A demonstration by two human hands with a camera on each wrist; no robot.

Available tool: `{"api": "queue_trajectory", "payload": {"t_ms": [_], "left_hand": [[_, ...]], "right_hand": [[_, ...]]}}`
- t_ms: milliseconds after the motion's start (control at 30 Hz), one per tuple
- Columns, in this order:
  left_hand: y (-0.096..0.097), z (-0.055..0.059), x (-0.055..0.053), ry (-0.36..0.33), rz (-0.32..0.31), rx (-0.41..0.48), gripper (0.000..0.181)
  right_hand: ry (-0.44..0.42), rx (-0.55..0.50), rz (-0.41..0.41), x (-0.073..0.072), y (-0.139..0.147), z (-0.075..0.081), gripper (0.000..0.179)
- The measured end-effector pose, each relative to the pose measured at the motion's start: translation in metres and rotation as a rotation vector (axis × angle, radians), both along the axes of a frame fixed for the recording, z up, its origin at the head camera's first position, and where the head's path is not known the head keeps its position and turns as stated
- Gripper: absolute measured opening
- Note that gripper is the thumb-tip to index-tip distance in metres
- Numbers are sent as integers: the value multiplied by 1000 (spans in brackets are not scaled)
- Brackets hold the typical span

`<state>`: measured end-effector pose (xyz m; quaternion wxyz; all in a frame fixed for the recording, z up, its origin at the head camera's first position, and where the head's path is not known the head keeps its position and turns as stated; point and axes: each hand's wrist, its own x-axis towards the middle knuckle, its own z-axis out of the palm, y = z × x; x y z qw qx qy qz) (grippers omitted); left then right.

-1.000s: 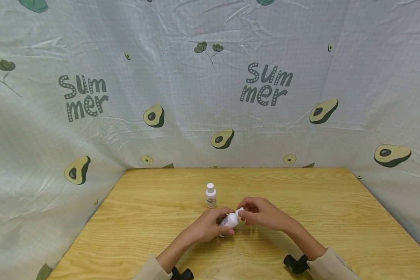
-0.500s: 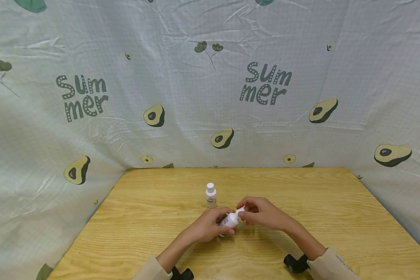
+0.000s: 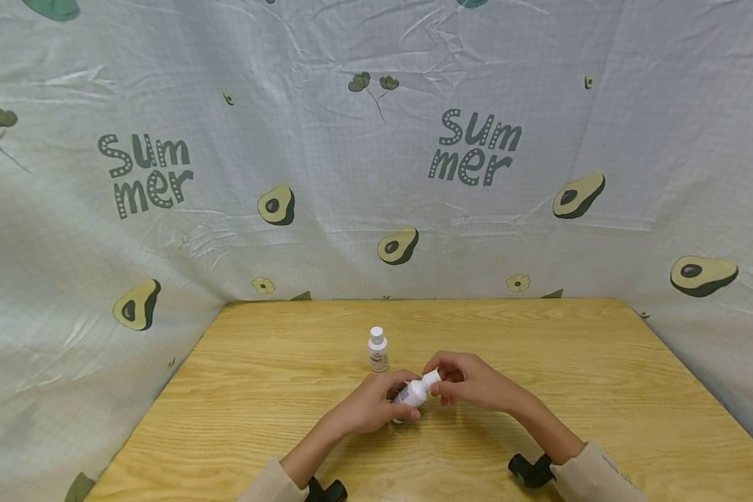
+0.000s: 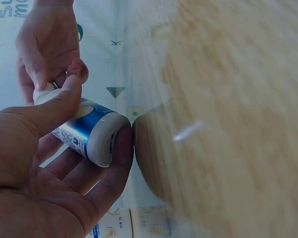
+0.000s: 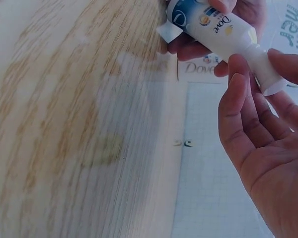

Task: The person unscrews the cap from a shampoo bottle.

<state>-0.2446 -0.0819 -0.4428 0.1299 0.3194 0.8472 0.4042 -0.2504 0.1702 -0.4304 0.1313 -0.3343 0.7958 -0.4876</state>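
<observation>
My left hand [image 3: 371, 406] grips a small white Dove bottle [image 3: 413, 394], its thumb along one side and its fingers round the other. The bottle leans with its white cap [image 3: 432, 378] up towards my right hand [image 3: 477, 385]. In the right wrist view the thumb and fingertips of the right hand pinch this cap [image 5: 269, 78], which flares at its end. A blue label band [image 4: 84, 119] shows near the base in the left wrist view, with a finger of the left hand against the bottom. The base is close over the table.
A second white bottle [image 3: 378, 352] with a white cap stands upright on the wooden table [image 3: 276, 362], just beyond the left hand. A white cloth [image 3: 326, 153] printed with avocados hangs behind the table and along its sides.
The fingers of my right hand have shifted slightly at the cap, and more of the cap shows now. My left hand and the bottle stay almost where they were.
</observation>
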Motion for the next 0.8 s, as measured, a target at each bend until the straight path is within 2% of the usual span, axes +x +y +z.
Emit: {"api": "queue_trajectory", "payload": {"t_ms": [133,300,800], "left_hand": [[0,-1,-1,4,0,-2,46],[0,-1,-1,10,2,-11,46],[-1,-1,-3,-1,1,2,46]], "right_hand": [[-7,11,-17,0,-1,-1,31],[-16,17,-38,0,-1,1,26],[11,-61,-57,-2,1,-2,21]]}}
